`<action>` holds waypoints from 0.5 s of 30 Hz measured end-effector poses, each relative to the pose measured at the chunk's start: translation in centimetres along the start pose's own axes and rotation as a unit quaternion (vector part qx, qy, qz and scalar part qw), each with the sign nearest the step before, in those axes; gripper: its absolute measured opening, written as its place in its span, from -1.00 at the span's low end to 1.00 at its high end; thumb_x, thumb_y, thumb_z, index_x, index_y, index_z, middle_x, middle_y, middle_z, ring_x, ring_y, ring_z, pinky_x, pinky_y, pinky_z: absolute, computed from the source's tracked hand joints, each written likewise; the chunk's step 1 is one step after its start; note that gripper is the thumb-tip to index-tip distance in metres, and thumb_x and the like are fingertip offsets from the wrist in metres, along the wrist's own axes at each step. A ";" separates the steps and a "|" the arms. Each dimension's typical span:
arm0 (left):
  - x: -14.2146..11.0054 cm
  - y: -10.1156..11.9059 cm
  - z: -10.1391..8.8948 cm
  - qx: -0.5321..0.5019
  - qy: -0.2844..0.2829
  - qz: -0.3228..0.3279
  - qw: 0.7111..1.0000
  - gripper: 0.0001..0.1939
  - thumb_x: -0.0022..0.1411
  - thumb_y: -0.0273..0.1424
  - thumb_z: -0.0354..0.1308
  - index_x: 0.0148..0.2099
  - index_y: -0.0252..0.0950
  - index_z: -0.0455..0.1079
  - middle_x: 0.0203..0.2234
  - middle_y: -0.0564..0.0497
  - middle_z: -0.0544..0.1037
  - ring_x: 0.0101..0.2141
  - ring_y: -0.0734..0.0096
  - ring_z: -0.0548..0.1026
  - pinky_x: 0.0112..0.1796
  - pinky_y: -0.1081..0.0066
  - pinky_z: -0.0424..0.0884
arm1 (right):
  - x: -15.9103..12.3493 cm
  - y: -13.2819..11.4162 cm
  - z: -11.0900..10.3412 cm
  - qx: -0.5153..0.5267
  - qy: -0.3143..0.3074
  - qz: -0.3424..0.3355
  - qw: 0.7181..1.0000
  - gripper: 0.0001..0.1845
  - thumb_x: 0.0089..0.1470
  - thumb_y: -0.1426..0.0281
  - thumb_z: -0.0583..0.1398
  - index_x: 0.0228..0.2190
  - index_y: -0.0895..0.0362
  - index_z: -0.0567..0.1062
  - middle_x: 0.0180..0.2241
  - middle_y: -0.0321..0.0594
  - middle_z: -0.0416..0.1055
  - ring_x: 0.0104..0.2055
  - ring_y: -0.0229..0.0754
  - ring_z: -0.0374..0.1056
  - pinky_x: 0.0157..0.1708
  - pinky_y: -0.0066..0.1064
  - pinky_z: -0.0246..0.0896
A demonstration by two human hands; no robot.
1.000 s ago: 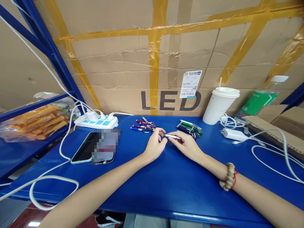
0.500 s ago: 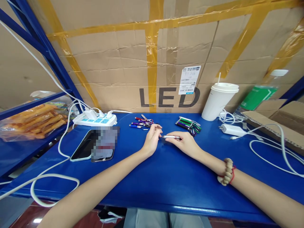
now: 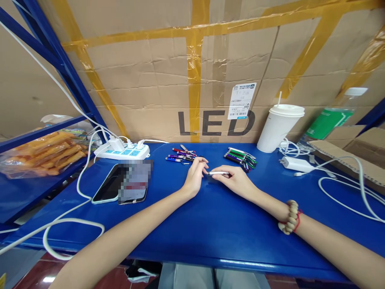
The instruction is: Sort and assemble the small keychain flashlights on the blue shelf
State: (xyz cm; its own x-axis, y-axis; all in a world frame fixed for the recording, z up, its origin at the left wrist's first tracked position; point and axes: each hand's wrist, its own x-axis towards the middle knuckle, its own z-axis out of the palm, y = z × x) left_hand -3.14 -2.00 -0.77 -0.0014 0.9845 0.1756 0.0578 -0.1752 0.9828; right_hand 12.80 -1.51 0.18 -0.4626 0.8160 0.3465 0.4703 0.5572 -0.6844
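A slim silver pen light [image 3: 219,173] lies level in my right hand [image 3: 236,181], pinched between thumb and fingers. Its free end points left, toward my left hand [image 3: 195,176]. That hand rests on its side on the table, fingers loosely curved and a little apart, right by the pen's tip. Whether the fingertips touch the tip, I cannot tell. Behind my left hand lies a small pile of red, purple and blue pen lights [image 3: 180,155] with clips. Another bundle, green, black and silver pen lights [image 3: 240,157], is beyond my right hand.
On the blue table [image 3: 210,224], a power strip [image 3: 120,153] and two phones [image 3: 105,184] are at left, among white cables. A lidded white cup [image 3: 278,128], a bottle [image 3: 327,122], a white adapter [image 3: 296,164] and an open carton [image 3: 355,156] are at right. A large cardboard box [image 3: 150,80] stands behind.
The view has shifted slightly, moving everything a little to the right. My left fingers have straightened a little beside the pen light's tip; my right hand keeps its hold.
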 end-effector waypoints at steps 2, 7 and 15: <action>-0.1 0.0 0.0 -0.001 -0.005 0.003 1.000 -0.85 0.14 -0.37 -0.14 -0.29 -0.26 0.23 -0.45 0.08 0.36 -0.45 0.53 0.31 -0.43 0.53 0.22 | 0.0 0.0 0.0 0.010 -0.003 0.005 1.000 -0.71 0.03 0.18 0.15 -0.31 0.08 0.55 -0.31 -0.25 0.52 -0.39 -0.20 0.37 -0.41 -0.42 0.21; -0.2 0.1 0.0 0.001 -0.013 0.008 1.000 -0.85 0.16 -0.38 -0.13 -0.28 -0.27 0.23 -0.45 0.08 0.35 -0.43 0.53 0.32 -0.39 0.52 0.25 | 0.1 0.0 0.0 0.023 -0.010 0.015 1.000 -0.71 0.02 0.19 0.16 -0.31 0.09 0.55 -0.29 -0.24 0.51 -0.36 -0.18 0.38 -0.38 -0.42 0.23; -0.5 0.3 -0.2 0.032 0.018 0.027 0.999 -0.85 0.17 -0.38 -0.15 -0.28 -0.26 0.22 -0.42 0.05 0.35 -0.39 0.47 0.33 -0.32 0.45 0.25 | 0.1 0.3 0.2 0.046 -0.012 0.014 0.999 -0.67 -0.01 0.14 0.19 -0.33 0.11 0.56 -0.32 -0.21 0.52 -0.37 -0.18 0.38 -0.39 -0.43 0.22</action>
State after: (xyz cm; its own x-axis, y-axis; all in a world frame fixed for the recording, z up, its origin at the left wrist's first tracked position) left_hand -3.30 -2.52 -0.52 -0.0325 0.9723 0.2315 0.1224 -0.2260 0.9664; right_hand 12.75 -1.24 -0.13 -0.4686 0.8262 0.3127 0.4126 0.5177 -0.7495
